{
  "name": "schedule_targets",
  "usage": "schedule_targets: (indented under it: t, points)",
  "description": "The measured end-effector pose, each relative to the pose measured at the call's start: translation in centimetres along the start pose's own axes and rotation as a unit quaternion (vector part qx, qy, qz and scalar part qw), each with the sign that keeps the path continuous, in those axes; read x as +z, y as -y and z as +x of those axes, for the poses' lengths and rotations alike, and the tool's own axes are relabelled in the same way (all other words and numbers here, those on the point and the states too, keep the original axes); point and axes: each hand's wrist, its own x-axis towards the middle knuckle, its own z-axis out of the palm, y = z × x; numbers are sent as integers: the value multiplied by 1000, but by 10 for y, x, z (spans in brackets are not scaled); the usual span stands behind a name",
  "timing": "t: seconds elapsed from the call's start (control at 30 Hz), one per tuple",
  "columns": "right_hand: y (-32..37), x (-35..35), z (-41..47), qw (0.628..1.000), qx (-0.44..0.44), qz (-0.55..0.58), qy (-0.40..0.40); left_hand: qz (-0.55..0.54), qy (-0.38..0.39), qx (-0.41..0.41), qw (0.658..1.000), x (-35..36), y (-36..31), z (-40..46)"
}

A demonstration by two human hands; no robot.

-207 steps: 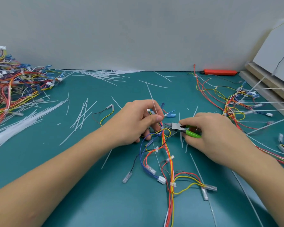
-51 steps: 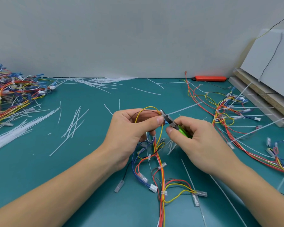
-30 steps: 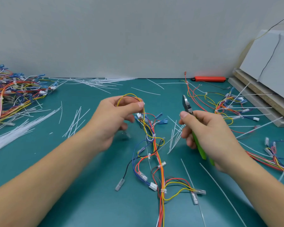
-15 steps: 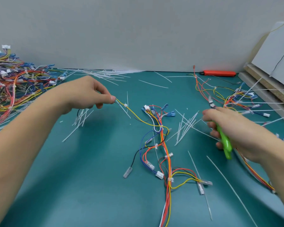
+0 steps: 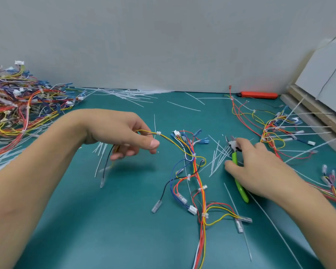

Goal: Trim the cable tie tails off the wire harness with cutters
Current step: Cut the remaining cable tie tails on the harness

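The lower part of the cutters (image 5: pixel 235 158) is hidden under the right hand (image 5: pixel 254 167); only the metal head, a stretch of green handle and the handle's end show. Whether the right hand's fingers are wrapped tight round the handles or only laid over them cannot be told, since the palm faces down and the frame is blurred with motion there. The hand lies low over the table (image 5: pixel 109 226), beside a scatter of cut white tie tails (image 5: pixel 217 158).

The wire harness (image 5: pixel 196 177) lies on the table between the two hands, running toward the bottom edge, where it is cut off. The left hand (image 5: pixel 122 133) is raised above the table, wrist bent, fingers curled round a yellow and black branch of the harness, which bears a small white cable tie (image 5: pixel 158 133) with a thin tail standing upward. The branch ends hang below the hand, blurred.

A heap of other harnesses (image 5: pixel 21 105) at far left runs out of frame.
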Motion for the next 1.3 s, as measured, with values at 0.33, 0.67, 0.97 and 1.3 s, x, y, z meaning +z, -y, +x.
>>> schedule_targets:
  t: [0.33,0.67,0.97,1.3]
  points:
    - [5,3,3,997,-20,-46,-60,49,-126,76,988,34,-19,24]
    - [52,-5,-16,984,-140,109,17,-144,-188,154,959,26,-31,17]
    - [83,-19,-10,894,-117,420,106,-277,-114,178,937,19,-41,5]
    - [99,-59,13,671,-137,728,26,-189,-237,124,945,4,-44,-6]
